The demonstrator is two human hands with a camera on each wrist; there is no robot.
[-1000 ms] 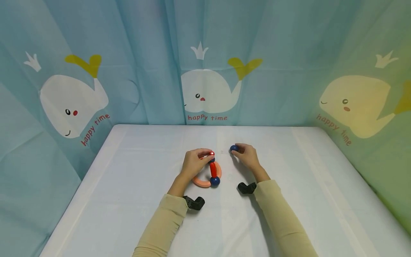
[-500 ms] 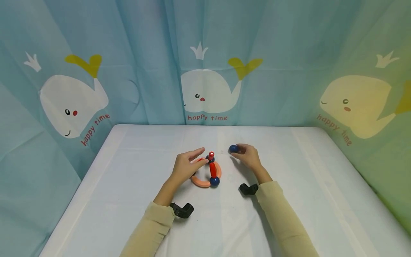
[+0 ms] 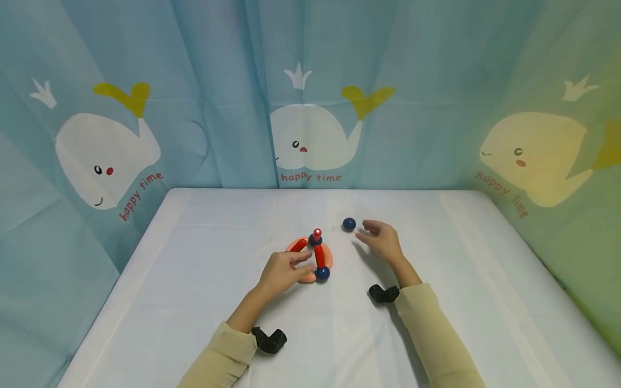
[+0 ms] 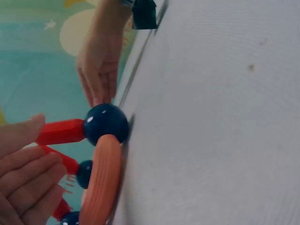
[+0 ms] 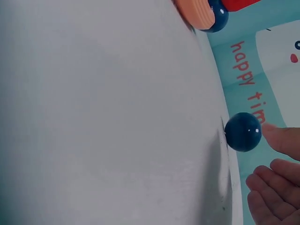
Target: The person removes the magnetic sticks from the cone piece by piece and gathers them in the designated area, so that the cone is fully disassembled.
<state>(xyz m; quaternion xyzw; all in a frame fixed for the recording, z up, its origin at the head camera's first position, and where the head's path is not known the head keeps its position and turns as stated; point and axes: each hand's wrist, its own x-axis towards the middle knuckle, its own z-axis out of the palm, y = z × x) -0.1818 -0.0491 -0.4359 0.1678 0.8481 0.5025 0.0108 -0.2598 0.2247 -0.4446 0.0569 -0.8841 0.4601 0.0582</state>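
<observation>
A round toy of magnetic sticks and balls stands on the table: orange curved pieces (image 3: 328, 257) form a ring, with blue balls (image 3: 322, 274) at the joints. Red sticks (image 3: 319, 256) rise from the balls. My left hand (image 3: 282, 274) is beside the ring's near left, fingers extended. In the left wrist view its thumb overlaps the end of a red stick (image 4: 61, 131); I cannot tell whether they touch. A loose blue ball (image 3: 349, 224) rests on the table beyond the ring's right. My right hand (image 3: 383, 242) is just right of that ball, fingers apart and holding nothing.
The white table (image 3: 194, 258) ends at a light blue curtain (image 3: 233, 108) printed with whales. A black camera mount (image 3: 269, 341) sits on the left wrist, and another black mount (image 3: 384, 293) on the right wrist.
My left hand has left the upper red stick and come nearer along the ring's left side. My right hand has let go of the loose blue ball and drawn back to the right.
</observation>
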